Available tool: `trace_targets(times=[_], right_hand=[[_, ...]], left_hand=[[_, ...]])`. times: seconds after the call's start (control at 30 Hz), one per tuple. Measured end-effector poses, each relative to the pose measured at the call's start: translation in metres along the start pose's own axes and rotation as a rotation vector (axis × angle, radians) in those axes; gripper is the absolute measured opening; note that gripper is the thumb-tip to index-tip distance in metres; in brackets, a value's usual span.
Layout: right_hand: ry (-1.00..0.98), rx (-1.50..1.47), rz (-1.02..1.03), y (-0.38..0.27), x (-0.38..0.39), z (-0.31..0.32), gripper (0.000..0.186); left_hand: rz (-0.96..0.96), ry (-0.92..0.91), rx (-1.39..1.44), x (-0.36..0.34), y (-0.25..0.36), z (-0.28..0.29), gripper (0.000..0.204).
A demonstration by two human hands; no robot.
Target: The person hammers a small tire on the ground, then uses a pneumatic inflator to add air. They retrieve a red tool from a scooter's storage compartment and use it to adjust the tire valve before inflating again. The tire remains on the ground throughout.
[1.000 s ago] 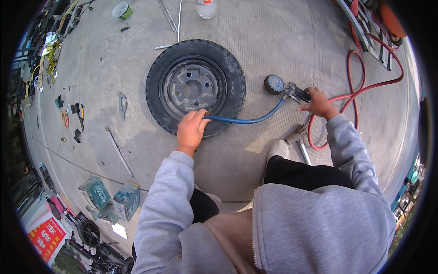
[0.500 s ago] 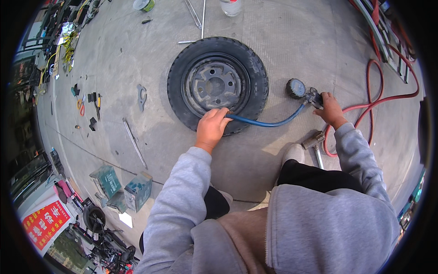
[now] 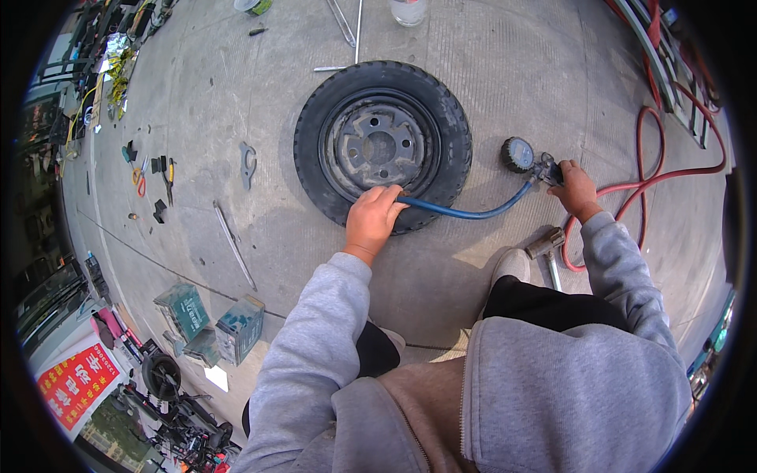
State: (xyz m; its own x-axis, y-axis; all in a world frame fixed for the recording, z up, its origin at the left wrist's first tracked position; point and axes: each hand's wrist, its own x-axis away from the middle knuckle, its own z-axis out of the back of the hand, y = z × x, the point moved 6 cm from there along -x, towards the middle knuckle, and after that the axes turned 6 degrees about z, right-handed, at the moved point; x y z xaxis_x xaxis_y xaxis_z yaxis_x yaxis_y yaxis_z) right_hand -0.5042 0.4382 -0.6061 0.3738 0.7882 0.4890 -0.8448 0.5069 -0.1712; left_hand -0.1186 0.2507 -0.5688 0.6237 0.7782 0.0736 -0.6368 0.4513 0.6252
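Note:
A black tire (image 3: 456, 150) mounted on a dark steel wheel rim (image 3: 378, 148) lies flat on the concrete in front of me. My left hand (image 3: 374, 213) is closed round the end of a blue air hose (image 3: 465, 213), at the near edge of the rim; the hose tip and any valve are hidden by my fingers. The hose curves right to a tire inflator (image 3: 546, 169) with a round black gauge (image 3: 518, 154). Around the inflator's dark handle my right hand (image 3: 576, 191) is closed, just above the ground. A red hose (image 3: 619, 188) runs off beyond that hand.
By my right foot lies a hammer (image 3: 546, 243). Metal bars (image 3: 342, 22) and a clear bottle (image 3: 408, 11) are beyond the tire. To the left are a grey flat tool (image 3: 247, 165), a long lever (image 3: 234, 245), pliers (image 3: 168, 181), scissors (image 3: 139, 180) and teal boxes (image 3: 240, 329).
The whole scene has shifted slightly to the right in the picture. Both hands keep their grips on the hose end and the inflator.

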Motion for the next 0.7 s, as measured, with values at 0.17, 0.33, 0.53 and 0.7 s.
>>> trace_targets(times=[0.17, 0.33, 0.53, 0.7], right_hand=[[-0.01, 0.008, 0.001, -0.0016, 0.0009, 0.0011, 0.052], [0.004, 0.025, 0.012, -0.0024, 0.0016, 0.0027, 0.055], [0.003, 0.028, 0.009, 0.0, 0.0006, 0.0004, 0.054], [0.007, 0.021, 0.008, -0.001, 0.0009, 0.0016, 0.053]], left_hand=[[0.005, 0.0, -0.015, 0.0005, 0.0004, 0.0002, 0.029], [0.012, -0.004, -0.01, 0.0004, 0.0003, -0.0003, 0.027], [0.01, -0.009, -0.012, -0.0001, 0.0002, -0.001, 0.026], [-0.002, -0.004, -0.015, -0.0006, 0.0004, -0.0012, 0.027]])
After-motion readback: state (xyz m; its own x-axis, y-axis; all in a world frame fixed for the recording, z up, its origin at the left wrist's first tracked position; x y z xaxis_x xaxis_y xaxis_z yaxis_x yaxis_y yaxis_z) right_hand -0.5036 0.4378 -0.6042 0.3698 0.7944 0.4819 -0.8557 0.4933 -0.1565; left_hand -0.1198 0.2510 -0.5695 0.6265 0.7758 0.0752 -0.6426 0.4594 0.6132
